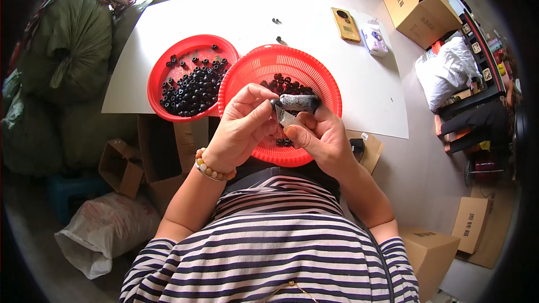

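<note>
My left hand (247, 120), with a beaded bracelet (210, 168) at its wrist, pinches a small round black part (274, 102) between thumb and fingertips. Close against it, my right hand (323, 134) is closed on a small pale, shiny blade-like piece (287, 118), whose kind I cannot make out for sure. A grey, knit-looking sleeve (298, 102) with a black end lies along the right index finger. Both hands are above a red perforated plastic basket (323, 78), which holds a pile of black parts (286, 85), partly hidden by the hands.
Left of the basket, a red basin (163, 67) holds many small black ring-like parts (193, 90). On the white table (370, 106) lie a gold phone (345, 24), a tissue pack (374, 39) and stray black parts (279, 39). Green sacks (62, 50) stand left, cardboard boxes (424, 14) right.
</note>
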A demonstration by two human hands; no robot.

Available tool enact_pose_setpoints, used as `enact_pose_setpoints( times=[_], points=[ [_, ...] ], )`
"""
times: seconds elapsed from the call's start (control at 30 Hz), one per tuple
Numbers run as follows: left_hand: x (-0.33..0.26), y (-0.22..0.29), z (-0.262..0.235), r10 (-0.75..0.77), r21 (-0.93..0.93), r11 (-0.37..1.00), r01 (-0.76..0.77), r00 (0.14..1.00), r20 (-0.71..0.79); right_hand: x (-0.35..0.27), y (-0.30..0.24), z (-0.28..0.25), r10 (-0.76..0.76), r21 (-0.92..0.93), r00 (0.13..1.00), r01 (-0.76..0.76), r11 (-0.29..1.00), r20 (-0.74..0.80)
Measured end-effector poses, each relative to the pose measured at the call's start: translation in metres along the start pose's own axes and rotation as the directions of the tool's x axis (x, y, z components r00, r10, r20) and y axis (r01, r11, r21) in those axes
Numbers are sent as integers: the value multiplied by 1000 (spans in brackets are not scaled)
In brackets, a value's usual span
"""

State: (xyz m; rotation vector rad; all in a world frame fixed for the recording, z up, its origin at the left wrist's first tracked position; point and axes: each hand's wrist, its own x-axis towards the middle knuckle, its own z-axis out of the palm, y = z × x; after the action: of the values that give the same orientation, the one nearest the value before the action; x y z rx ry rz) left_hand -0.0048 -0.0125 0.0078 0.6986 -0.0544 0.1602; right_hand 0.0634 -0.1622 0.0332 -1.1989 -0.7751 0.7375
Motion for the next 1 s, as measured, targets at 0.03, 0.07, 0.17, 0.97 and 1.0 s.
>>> enact_pose_setpoints(
  times=[0.03, 0.07, 0.17, 0.97, 1.0],
  points=[
    [0, -1, -1, 10, 20, 1000, -10, 1000, -19, 0, -1, 0, -1, 2, 1000, 1, 1000, -2],
    [0, -1, -1, 8, 21, 1000, -8, 1000, -19, 0, -1, 1, 6, 20, 1000, -6, 1000, -7],
    [0, 0, -3, 9, 73, 997, -8, 1000, -10, 1, -3, 1, 11, 40, 1000, -11, 999, -9],
    [5, -3, -1, 41, 169, 985, -27, 996, -83, 0, 11, 4, -50, 41, 995, 54, 998, -81],
    [5, -3, -2, 29, 167, 986, -15, 996, -81, 1, 12, 5, -66, 27, 992, 69, 997, -107]
  ],
)
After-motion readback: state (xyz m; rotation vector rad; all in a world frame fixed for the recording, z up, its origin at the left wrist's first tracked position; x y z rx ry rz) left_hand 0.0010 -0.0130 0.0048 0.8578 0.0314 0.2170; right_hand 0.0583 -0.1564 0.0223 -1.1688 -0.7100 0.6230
